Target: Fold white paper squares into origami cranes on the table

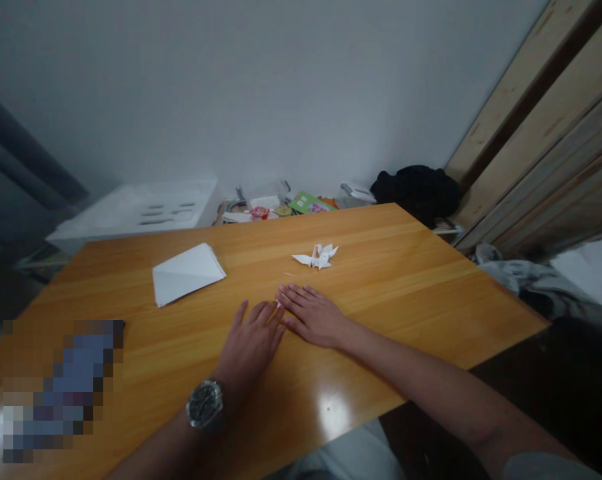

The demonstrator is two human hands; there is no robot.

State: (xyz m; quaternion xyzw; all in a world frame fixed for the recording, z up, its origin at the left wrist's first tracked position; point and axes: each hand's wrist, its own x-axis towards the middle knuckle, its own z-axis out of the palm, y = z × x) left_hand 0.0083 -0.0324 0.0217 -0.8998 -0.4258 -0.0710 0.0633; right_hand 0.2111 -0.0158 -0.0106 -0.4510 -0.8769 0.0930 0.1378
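Note:
On the wooden table (405, 287), my left hand (253, 333) lies palm down with its fingers apart, a watch (205, 404) on its wrist. My right hand (315, 315) rests flat beside it, fingers stretched out towards the left fingertips. A tiny bit of white paper (279, 303) shows where the fingers of both hands meet; whatever else is beneath them is hidden. Just beyond my right fingers stands a folded white paper crane (317, 257). Nearer to my hands is a thin white paper strip (289, 274).
A stack of white paper (188, 275) lies left of my hands. Closer at the left is a blurred-out, dark oblong object (75, 387). Behind the table are a white plastic tray (141, 207), a green packet (311, 203) and a black bag or cloth (415, 190) against the wall.

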